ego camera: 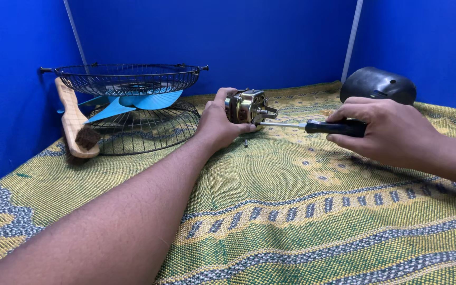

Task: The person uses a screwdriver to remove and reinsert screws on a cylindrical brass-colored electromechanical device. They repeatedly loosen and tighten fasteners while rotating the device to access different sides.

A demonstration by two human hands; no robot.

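Observation:
My left hand (218,125) grips a small metal fan motor (246,106), holding it just above the woven mat. My right hand (383,129) is closed around the black handle of a screwdriver (329,127). Its thin metal shaft runs left, and the tip meets the motor's lower right side. A small dark screw (246,142) lies on the mat just below the motor.
Two black wire fan guards (133,79) and a light-blue fan blade (133,103) are stacked at the back left. A wooden-handled brush (76,124) leans against them. A dark plastic motor cover (378,84) sits at the back right. The green-yellow mat (291,211) is enclosed by blue walls.

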